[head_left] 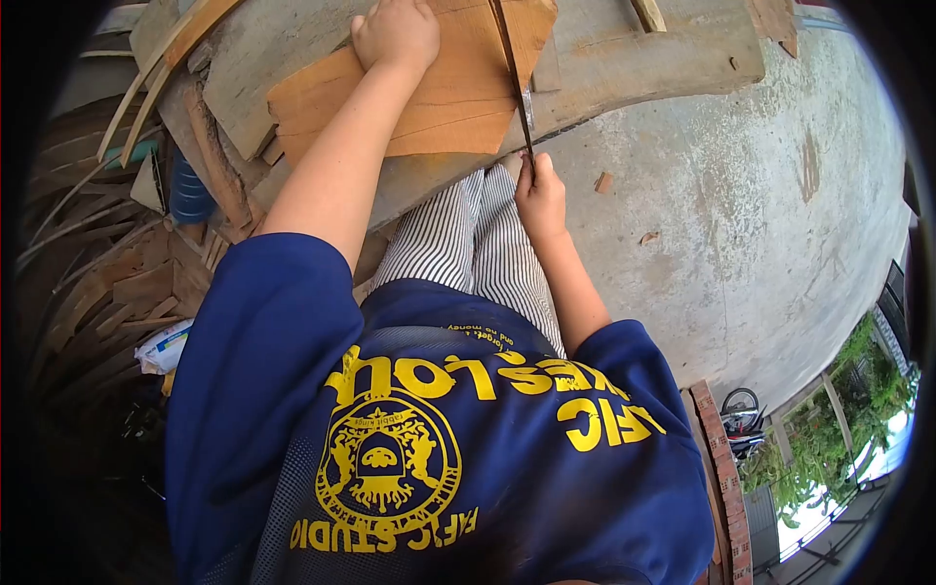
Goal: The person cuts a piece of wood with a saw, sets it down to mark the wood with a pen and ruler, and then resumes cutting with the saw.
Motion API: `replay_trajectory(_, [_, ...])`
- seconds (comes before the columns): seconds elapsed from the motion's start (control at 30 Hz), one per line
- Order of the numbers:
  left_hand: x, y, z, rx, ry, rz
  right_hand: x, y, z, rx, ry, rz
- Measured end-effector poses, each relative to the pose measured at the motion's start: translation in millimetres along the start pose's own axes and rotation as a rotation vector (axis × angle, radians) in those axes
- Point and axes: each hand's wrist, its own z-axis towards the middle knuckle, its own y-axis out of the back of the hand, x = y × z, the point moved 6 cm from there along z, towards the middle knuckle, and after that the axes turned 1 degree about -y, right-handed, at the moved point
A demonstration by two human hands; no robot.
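Note:
An orange-brown wooden board (448, 107) lies on a grey wooden bench (663, 63) at the top of the view. My left hand (395, 34) presses on the board near its far edge, fingers curled and partly cut off by the frame. My right hand (541, 195) is closed around the near end of a long, thin saw (523, 97). The saw's blade runs up across the board's right part, with a smaller piece of the wood to its right. How deep the blade sits in the wood cannot be made out.
Scrap wood (136, 283) is piled at the left, beside a white bag (164, 346) and a blue ribbed object (190, 195). Small wood chips (604, 182) lie on the concrete floor (721, 214). A low brick edge (721, 478) and a motorbike (743, 419) show at the lower right.

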Motion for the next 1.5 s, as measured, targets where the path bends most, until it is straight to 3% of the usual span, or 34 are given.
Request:
replay_trajectory(0.17, [2.6,-0.5,-3.0,0.076,0.016,0.025,-130.6,22.0,-141.6,0.196,-0.137,-0.141])
replay_trajectory(0.27, [3.6,-2.7,-4.2,0.13,-0.024,0.041,-107.9,11.7,-117.8,0.138,-0.095,-0.047])
replay_trajectory(0.4, [3.3,-5.0,-1.4,0.134,-0.032,0.044,-5.3,-20.7,22.9,-0.043,0.112,0.032])
replay_trajectory(0.5, [4.1,-5.1,0.8,0.128,-0.008,0.034,-22.3,-16.0,-2.7,-0.017,0.037,0.072])
replay_trajectory(0.6, [2.9,-5.5,3.1,0.166,0.052,0.042,-138.1,-0.1,-128.6,0.178,-0.169,-0.128])
replay_trajectory(0.63, [5.6,-6.1,3.4,0.164,0.06,0.047,-146.2,7.2,-149.3,0.199,-0.159,-0.141])
replay_trajectory(0.73, [0.4,-7.2,-2.5,0.104,-0.05,0.05,-119.4,-11.8,-115.0,0.174,-0.124,-0.036])
replay_trajectory(0.8, [-0.5,-5.8,-0.5,0.147,-0.051,0.064,-61.5,-30.9,-36.2,0.075,-0.027,0.064])
replay_trajectory(0.87, [-2.4,-1.0,5.9,0.106,-0.016,0.039,-19.8,-36.1,15.1,-0.029,-0.084,0.144])
replay_trajectory(0.9, [-2.4,1.0,8.5,0.069,0.007,0.011,-25.4,-35.2,9.9,-0.027,-0.091,0.152])
replay_trajectory(0.97, [-8.2,-0.2,8.7,0.039,-0.074,0.0,-31.4,-26.5,-4.1,-0.051,0.137,0.125])
replay_trajectory(1.0, [-13.8,-0.4,4.8,0.011,-0.157,-0.023,-31.0,-31.2,-9.0,-0.043,0.132,0.122])
replay_trajectory(1.13, [-8.3,-3.8,5.9,0.115,-0.1,0.085,-60.4,-55.0,-26.1,-0.012,-0.029,0.107])
replay_trajectory(1.2, [-4.4,-1.4,3.8,0.182,0.04,0.013,-100.0,-37.8,-62.5,0.107,-0.175,-0.016])
replay_trajectory(1.23, [-3.4,-2.5,5.3,0.184,0.042,0.012,-130.3,-24.4,-89.5,0.174,-0.293,-0.085])
replay_trajectory(1.33, [-0.7,-1.4,-1.6,0.111,0.051,-0.009,-180.6,48.5,-165.9,0.243,-0.376,-0.183])
replay_trajectory(1.5, [-3.7,1.3,-7.5,0.034,0.03,0.014,-156.2,137.0,-231.7,0.298,-0.425,-0.207])
